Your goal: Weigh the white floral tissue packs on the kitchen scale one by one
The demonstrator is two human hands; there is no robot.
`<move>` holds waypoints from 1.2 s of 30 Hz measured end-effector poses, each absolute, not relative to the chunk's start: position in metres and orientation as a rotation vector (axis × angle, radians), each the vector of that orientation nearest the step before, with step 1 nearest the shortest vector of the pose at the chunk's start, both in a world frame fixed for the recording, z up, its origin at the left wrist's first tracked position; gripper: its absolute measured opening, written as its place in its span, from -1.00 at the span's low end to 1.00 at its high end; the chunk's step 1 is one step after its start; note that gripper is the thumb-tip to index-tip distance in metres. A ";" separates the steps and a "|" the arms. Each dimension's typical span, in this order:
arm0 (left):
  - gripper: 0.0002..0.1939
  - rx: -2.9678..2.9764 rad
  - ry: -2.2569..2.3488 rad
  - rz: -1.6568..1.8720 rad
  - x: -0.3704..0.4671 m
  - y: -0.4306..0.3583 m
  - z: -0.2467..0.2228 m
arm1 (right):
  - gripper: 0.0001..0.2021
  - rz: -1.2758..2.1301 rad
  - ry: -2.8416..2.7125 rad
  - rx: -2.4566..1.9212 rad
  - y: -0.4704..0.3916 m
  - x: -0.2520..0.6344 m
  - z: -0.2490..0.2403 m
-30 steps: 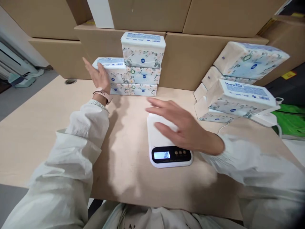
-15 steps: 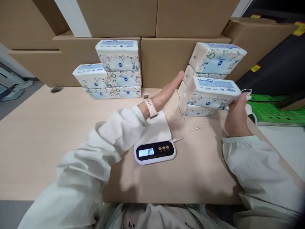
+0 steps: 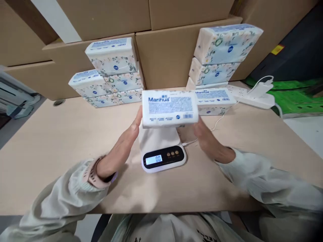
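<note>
Between both palms I hold a tissue pack [image 3: 170, 108] above the back of a white scale [image 3: 161, 140]. My left hand [image 3: 123, 146] presses on the pack's left end, and my right hand [image 3: 208, 141] on its right end. The scale's lit display [image 3: 153, 159] reads 0.0. Behind on the left, several tissue packs [image 3: 116, 64] stand stacked against the boxes. On the right is another stack [image 3: 219, 72], with a single pack [image 3: 214, 101] in front of it. The held pack partly covers that single pack's left side.
Cardboard boxes [image 3: 166, 60] line the back of the table [image 3: 63, 141]. A white power strip [image 3: 254, 95] lies at the right rear, and a white cable [image 3: 217, 125] runs from there to the scale. A round table hole [image 3: 59, 103] is at the left rear.
The pack has moved left from the right stack to above the scale. My left hand has come back and down onto its left end. The view has shifted slightly.
</note>
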State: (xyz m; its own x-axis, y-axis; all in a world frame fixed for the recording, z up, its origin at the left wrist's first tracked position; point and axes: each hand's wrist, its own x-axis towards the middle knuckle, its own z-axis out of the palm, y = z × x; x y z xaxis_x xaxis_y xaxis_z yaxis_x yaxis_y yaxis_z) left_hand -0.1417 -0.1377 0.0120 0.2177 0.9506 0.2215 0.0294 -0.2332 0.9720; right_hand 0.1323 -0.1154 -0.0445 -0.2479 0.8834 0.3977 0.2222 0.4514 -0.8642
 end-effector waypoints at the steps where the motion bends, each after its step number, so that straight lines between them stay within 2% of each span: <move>1: -0.44 1.502 1.012 1.154 -0.149 -0.147 0.008 | -0.37 0.916 -1.759 -0.924 -0.116 0.123 -0.047; 7: -0.42 1.470 1.090 1.101 -0.166 -0.161 -0.027 | -0.39 1.029 -1.783 -0.944 -0.111 0.108 -0.063; 11: -0.46 1.420 1.246 1.332 -0.179 -0.156 -0.057 | -0.46 0.815 -1.662 -0.989 -0.118 0.113 -0.079; 15: -0.50 1.121 1.339 1.469 -0.189 -0.147 -0.076 | -0.53 0.641 -1.539 -1.016 -0.121 0.115 -0.089; 19: -0.59 0.985 1.325 1.519 -0.190 -0.141 -0.077 | -0.55 0.612 -1.479 -1.085 -0.116 0.114 -0.090; 36: -0.67 0.922 1.329 1.512 -0.188 -0.140 -0.071 | -0.57 0.616 -1.421 -1.160 -0.112 0.115 -0.092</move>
